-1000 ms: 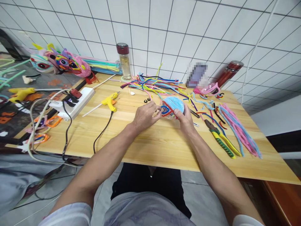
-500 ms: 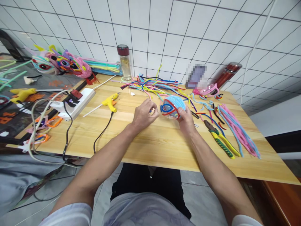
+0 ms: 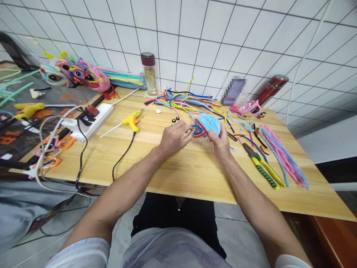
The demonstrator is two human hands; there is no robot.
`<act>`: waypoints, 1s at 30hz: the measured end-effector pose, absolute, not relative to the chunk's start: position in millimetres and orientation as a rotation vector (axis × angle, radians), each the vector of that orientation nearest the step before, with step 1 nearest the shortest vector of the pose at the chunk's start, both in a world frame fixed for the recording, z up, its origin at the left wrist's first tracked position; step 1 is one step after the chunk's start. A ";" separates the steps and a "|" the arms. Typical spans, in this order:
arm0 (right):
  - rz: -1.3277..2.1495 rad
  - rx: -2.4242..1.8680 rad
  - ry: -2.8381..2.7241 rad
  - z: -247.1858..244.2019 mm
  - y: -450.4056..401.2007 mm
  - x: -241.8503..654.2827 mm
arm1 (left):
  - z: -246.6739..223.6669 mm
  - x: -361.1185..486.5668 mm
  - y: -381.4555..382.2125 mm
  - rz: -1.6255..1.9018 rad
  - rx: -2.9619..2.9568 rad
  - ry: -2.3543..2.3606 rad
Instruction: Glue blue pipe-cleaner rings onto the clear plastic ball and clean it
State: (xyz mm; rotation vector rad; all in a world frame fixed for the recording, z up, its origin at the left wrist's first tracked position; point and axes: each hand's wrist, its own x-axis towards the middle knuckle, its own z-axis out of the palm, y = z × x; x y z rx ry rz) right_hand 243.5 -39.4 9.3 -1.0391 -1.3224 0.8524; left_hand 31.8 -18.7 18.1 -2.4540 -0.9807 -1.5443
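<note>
My right hand (image 3: 221, 140) grips a ball-like piece (image 3: 209, 123) from its right side, thumb in front. Light blue pipe cleaners cover its top, and its lower part looks clear. On its left face a blue pipe cleaner (image 3: 197, 130) forms a loop, edged by a red pipe cleaner (image 3: 203, 125). My left hand (image 3: 176, 137) has its fingertips closed at the left end of the blue loop; the exact contact is partly hidden. Two small black rings or discs (image 3: 175, 119) lie just beyond that hand.
A yellow glue gun (image 3: 133, 121) and a white power strip (image 3: 96, 123) with cords lie left. Loose pipe cleaners (image 3: 181, 100) and a glass bottle (image 3: 150, 76) stand behind. Pliers (image 3: 262, 167) and a pink-blue bundle (image 3: 284, 156) lie right. Finished-looking colourful heads (image 3: 78, 76) sit far left.
My left hand has moved right, from apart to touching the blue loop. The ball has turned slightly in my right hand. The small black pieces on the table have come into clearer view.
</note>
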 end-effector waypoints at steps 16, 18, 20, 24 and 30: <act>0.937 -0.941 -1.180 13.6 -41.5 237.7 | 16.6 37.2 -16.4 -1.716 -2.363 -1.122; 0.985 -0.925 -1.150 19.0 -43.3 236.0 | 16.4 35.4 -15.0 -1.743 -2.362 -1.171; 1.007 -0.924 -1.142 23.4 -44.6 234.7 | 15.8 33.7 -13.7 -1.755 -2.369 -1.221; 0.989 -0.932 -1.158 22.1 -43.0 236.1 | 16.2 31.9 -13.9 -1.814 -2.381 -1.347; 0.818 -0.950 -1.235 11.5 -42.9 240.5 | 24.4 32.4 -22.5 -1.745 -2.589 -1.208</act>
